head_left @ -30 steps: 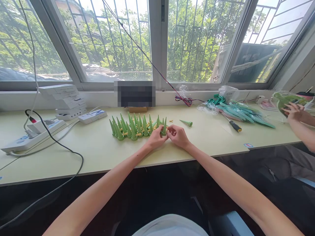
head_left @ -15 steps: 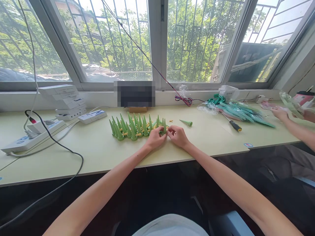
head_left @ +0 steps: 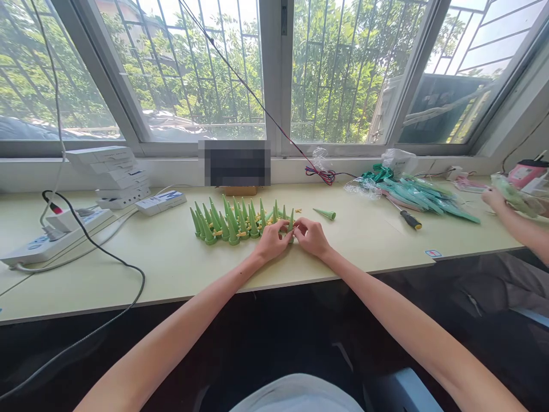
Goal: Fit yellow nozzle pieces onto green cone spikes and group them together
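Note:
Several upright green plastic cones [head_left: 234, 222] with small yellow pieces among them stand in rows on the pale table [head_left: 171, 269]. My left hand [head_left: 271, 240] and my right hand [head_left: 311, 236] meet at the right end of the rows, fingers pinched together on one green cone [head_left: 291, 222] that stands between them. A single green cone [head_left: 325, 214] lies on its side a little to the right of my right hand.
A white power strip [head_left: 51, 234] with black cable lies at the left, next to stacked white boxes [head_left: 114, 174]. A screwdriver [head_left: 407, 218] and bagged teal parts [head_left: 418, 194] lie at the right, where another person's hand [head_left: 495, 198] holds a bag.
My hands stayed at the right end of the cone rows, shifting only slightly. The other person's hand at the far right lowered its green bag toward the table.

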The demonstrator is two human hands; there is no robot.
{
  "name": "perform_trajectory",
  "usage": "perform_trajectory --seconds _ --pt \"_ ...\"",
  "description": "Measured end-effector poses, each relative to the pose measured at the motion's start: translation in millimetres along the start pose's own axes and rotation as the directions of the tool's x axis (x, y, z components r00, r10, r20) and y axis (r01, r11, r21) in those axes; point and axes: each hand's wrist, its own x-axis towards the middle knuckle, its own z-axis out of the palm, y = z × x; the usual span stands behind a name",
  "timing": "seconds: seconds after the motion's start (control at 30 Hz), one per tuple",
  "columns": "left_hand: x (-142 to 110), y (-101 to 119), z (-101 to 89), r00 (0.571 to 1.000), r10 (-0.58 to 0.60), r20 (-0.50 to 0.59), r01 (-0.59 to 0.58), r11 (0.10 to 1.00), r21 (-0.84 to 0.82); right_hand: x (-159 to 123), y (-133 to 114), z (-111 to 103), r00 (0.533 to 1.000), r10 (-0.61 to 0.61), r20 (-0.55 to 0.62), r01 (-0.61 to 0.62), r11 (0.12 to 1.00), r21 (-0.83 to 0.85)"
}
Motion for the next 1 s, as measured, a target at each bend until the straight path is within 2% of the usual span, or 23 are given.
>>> perform_trajectory --seconds 0.13,0.27,0.33,0.5,0.6,0.83,1.0 --pt "-1 2 0.1 0.999 0.014 0.035 -0.013 1.0 -0.019 0 -2 -2 0.996 0.038 -0.084 -0.041 0.999 -0.034" --pt "-1 4 -0.3 0.998 0.009 0.069 -0.008 1.0 -0.005 1 -1 -5 0.966 0.109 -0.232 -0.127 0.99 -0.065" --pt "-1 5 -0.6 0.999 0.0 0.054 -0.001 1.0 0.026 2 1 -6 0.955 0.135 -0.266 -0.162 0.983 -0.084" --pt "-1 7 -0.4 1.0 0.001 0.007 -0.001 0.998 0.06 3 6 -4 0.945 0.178 -0.273 -0.217 0.969 -0.119" --pt "-2 7 -1.0 0.999 0.049 0.001 -0.049 0.995 0.087 2 8 -3 0.938 0.173 -0.3 -0.218 0.968 -0.125" --pt "-4 7 -5.3 0.971 0.206 0.124 -0.224 0.963 0.15 4 9 -4 0.921 0.196 -0.338 -0.251 0.959 -0.129" --pt "-1 2 -4.2 0.977 0.178 0.117 -0.193 0.973 0.128 5 14 -3 0.92 0.218 -0.327 -0.274 0.952 -0.136"
